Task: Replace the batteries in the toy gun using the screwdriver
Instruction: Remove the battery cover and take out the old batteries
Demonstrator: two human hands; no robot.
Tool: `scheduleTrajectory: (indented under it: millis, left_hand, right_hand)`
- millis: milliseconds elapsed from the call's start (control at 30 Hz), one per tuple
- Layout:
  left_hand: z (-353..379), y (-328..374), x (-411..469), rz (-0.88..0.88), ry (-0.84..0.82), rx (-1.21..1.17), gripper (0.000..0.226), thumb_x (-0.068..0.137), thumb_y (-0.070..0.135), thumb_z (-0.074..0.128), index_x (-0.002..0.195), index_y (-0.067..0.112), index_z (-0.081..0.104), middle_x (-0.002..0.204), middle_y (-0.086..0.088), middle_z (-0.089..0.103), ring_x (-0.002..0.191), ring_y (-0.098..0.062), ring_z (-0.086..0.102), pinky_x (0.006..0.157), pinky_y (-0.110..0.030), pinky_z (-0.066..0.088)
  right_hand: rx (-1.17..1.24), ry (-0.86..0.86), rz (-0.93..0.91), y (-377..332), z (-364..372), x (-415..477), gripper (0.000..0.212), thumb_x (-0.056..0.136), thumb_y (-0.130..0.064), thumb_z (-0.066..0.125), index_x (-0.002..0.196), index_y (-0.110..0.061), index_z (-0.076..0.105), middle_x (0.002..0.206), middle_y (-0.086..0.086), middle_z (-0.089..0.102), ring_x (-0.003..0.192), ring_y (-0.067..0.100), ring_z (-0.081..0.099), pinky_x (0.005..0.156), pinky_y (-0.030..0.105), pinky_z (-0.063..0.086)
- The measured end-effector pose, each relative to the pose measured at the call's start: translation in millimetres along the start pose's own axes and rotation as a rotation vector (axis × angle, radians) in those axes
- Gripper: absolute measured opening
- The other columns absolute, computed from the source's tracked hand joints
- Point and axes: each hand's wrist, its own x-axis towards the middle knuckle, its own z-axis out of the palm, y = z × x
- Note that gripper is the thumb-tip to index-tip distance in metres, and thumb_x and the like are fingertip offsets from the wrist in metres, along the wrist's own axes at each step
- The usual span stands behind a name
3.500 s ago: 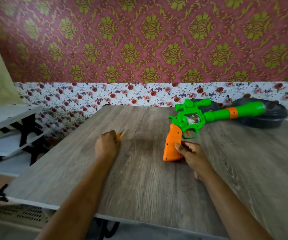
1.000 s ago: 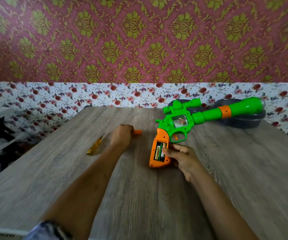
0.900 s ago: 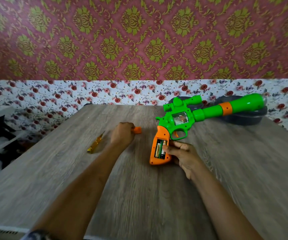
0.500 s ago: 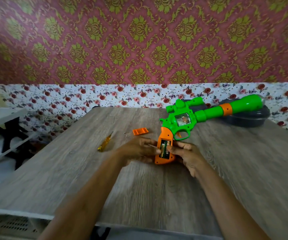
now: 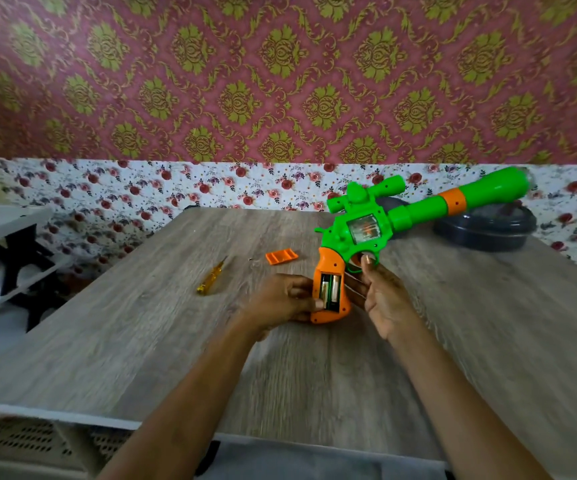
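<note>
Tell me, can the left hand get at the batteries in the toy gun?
Probably yes. The cover lies off on the table, the batteries sit bare in the toy gun, and the left hand is beside them.

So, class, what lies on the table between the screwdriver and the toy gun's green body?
The orange battery cover, lying loose on the table, apart from both the screwdriver and the toy gun. The head view shows it.

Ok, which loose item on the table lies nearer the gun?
The orange battery cover, just left of the toy gun; the yellow screwdriver lies farther left.
</note>
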Motion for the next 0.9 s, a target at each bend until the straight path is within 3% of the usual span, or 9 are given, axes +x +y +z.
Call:
scheduleTrajectory:
  millis: [167, 233, 300, 367, 500, 633, 767, 833, 900]
  left_hand:
    - [-3, -1, 1, 0.020, 0.031, 0.048, 0.023, 0.082, 0.007, 0.070, 0.104, 0.013, 0.067, 0.098, -0.004, 0.071, 0.081, -0.007, 0.067, 0.072, -0.018, 0.055]
    - [-15, -3, 3, 0.079, 0.278, 0.158, 0.023, 0.083, 0.014, 0.070, 0.106, 0.012, 0.068, 0.103, -0.006, 0.070, 0.082, -0.006, 0.063, 0.072, -0.017, 0.052]
    - [-35, -5, 4, 0.121, 0.628, 0.448, 0.017, 0.084, 0.023, 0.069, 0.100, 0.016, 0.071, 0.099, -0.003, 0.071, 0.086, -0.011, 0.064, 0.076, -0.025, 0.052]
    - [-59, -9, 3, -0.009, 0.855, 0.759, 0.024, 0.085, 0.028, 0.063, 0.107, 0.020, 0.068, 0.109, -0.005, 0.068, 0.101, -0.024, 0.062, 0.084, -0.035, 0.051]
    - [-84, -24, -1, -0.383, 0.809, 0.972, 0.036, 0.090, 0.022, 0.055, 0.126, 0.019, 0.055, 0.129, -0.015, 0.052, 0.122, -0.037, 0.044, 0.100, -0.047, 0.041]
    - [-80, -26, 1, -0.290, 0.897, 0.885, 0.025, 0.091, 0.007, 0.051, 0.111, 0.015, 0.064, 0.105, -0.017, 0.065, 0.097, -0.036, 0.062, 0.071, -0.037, 0.050]
    - [-73, -14, -3, 0.011, 1.063, 0.414, 0.012, 0.084, 0.012, 0.064, 0.096, 0.014, 0.063, 0.091, -0.011, 0.069, 0.076, -0.025, 0.065, 0.065, -0.032, 0.053]
    - [-66, -4, -6, 0.222, 1.052, 0.122, 0.012, 0.083, 0.011, 0.068, 0.086, 0.017, 0.058, 0.083, -0.007, 0.067, 0.072, -0.023, 0.067, 0.069, -0.042, 0.058]
    - [-54, 5, -10, 0.373, 1.025, 0.052, 0.012, 0.084, 0.018, 0.068, 0.085, 0.022, 0.058, 0.084, -0.003, 0.068, 0.076, -0.021, 0.068, 0.074, -0.049, 0.057]
  right_hand:
    - [-0.032, 0.111, 0.008, 6, -4, 5, 0.015, 0.093, -0.022, 0.048, 0.087, -0.019, 0.061, 0.068, -0.007, 0.073, 0.063, 0.006, 0.069, 0.054, 0.018, 0.053]
    - [-0.023, 0.126, 0.028, 7, -4, 7, 0.013, 0.092, -0.021, 0.050, 0.085, -0.019, 0.061, 0.064, -0.007, 0.072, 0.059, 0.006, 0.068, 0.053, 0.018, 0.054]
    - [-0.016, 0.135, 0.044, 6, -4, 8, 0.013, 0.092, -0.019, 0.051, 0.083, -0.018, 0.061, 0.061, -0.006, 0.071, 0.055, 0.006, 0.067, 0.051, 0.017, 0.053]
    - [-0.003, 0.132, 0.046, 6, -4, 8, 0.014, 0.092, -0.018, 0.051, 0.082, -0.016, 0.061, 0.060, -0.005, 0.071, 0.054, 0.006, 0.067, 0.050, 0.017, 0.053]
    - [-0.031, 0.116, 0.024, 6, -4, 7, 0.011, 0.091, -0.015, 0.053, 0.085, -0.012, 0.062, 0.063, -0.003, 0.072, 0.059, 0.008, 0.069, 0.051, 0.018, 0.054]
    - [-0.059, 0.105, -0.005, 4, -4, 3, 0.011, 0.090, -0.013, 0.053, 0.084, -0.011, 0.062, 0.063, -0.002, 0.072, 0.059, 0.008, 0.069, 0.052, 0.019, 0.054]
    - [-0.074, 0.120, -0.008, 1, -5, 0, 0.011, 0.090, -0.015, 0.055, 0.084, -0.012, 0.063, 0.064, -0.002, 0.072, 0.060, 0.008, 0.069, 0.054, 0.020, 0.056]
    - [-0.077, 0.139, 0.000, 1, -6, 0, 0.012, 0.090, -0.015, 0.054, 0.083, -0.012, 0.063, 0.062, -0.003, 0.072, 0.058, 0.008, 0.069, 0.055, 0.020, 0.056]
    - [-0.080, 0.158, 0.001, 1, -7, 1, 0.012, 0.090, -0.015, 0.055, 0.081, -0.013, 0.063, 0.061, -0.004, 0.071, 0.058, 0.008, 0.068, 0.056, 0.021, 0.056]
